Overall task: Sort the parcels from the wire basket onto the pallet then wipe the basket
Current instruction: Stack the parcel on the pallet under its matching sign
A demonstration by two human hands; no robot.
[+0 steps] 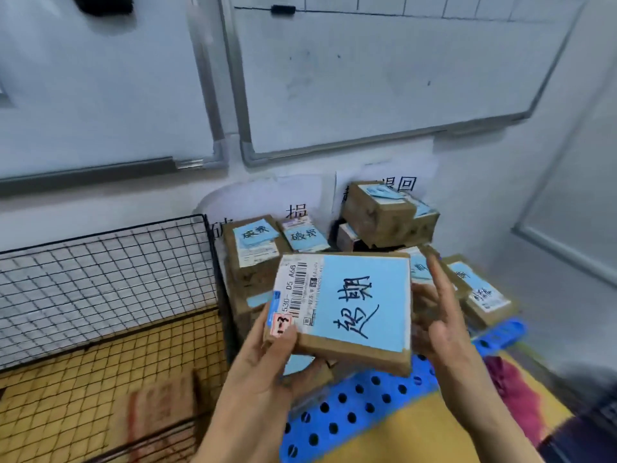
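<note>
Much of this is smeared by motion, and the lower edge cuts both forearms off. The left hand (267, 355) grasps the parcel (344, 312) at its near left corner, thumb on top beside a pink sticker, its fingers hidden under the cardboard. The right hand (437, 315) is loose, fingers mostly straight and the index pointing up, along the parcel's right edge; I cannot tell whether the palm actually touches it. The parcel is held flat in the air above the blue pallet (350, 416), its top covered by a blue label with black handwriting and a barcode strip along the left side. It hides part of the boxes (253, 252) piled on the pallet against the wall; I count at least 5, most with blue notes, but the ones behind the parcel and the right hand are only half seen. 1 box (384, 212) sits tilted on top of the right pile and covers the paper signs (407, 183) taped to the wall. To the left stands the basket (107, 279), touching the pallet's pile; in its bottom lies 1 brown blurred shape (163, 406), likely cardboard. A magenta cloth (514, 389) lies at the right. 2 whiteboards (384, 78) hang above, cut off at the top.
</note>
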